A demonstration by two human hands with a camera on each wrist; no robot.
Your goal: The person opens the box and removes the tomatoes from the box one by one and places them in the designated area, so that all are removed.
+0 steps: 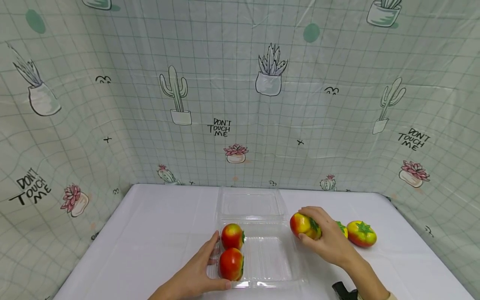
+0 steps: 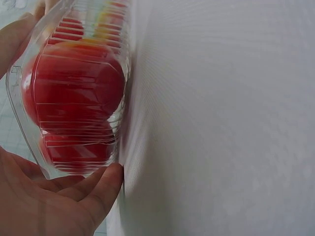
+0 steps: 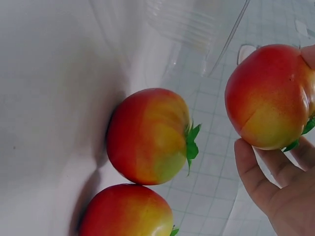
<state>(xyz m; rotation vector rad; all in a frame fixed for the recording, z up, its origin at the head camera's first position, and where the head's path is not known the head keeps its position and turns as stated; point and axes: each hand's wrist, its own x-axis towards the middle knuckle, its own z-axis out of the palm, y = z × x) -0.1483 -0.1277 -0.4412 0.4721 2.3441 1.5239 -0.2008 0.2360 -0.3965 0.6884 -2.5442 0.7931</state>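
Note:
My right hand grips a red-and-yellow tomato with a green leafy top, just off the right side of a clear plastic clamshell box. In the right wrist view, the held tomato is above the table, apart from the others. My left hand holds the box at its left side, the thumb at the near edge and the fingers along the wall. Two tomatoes, one farther and one nearer, lie inside along the box's left side; the left wrist view shows them through the ribbed wall.
Two more tomatoes, one partly hidden behind my right hand and one in full view, lie on the white table at the right. The box's lid is folded back behind it. A patterned cloth surrounds the table.

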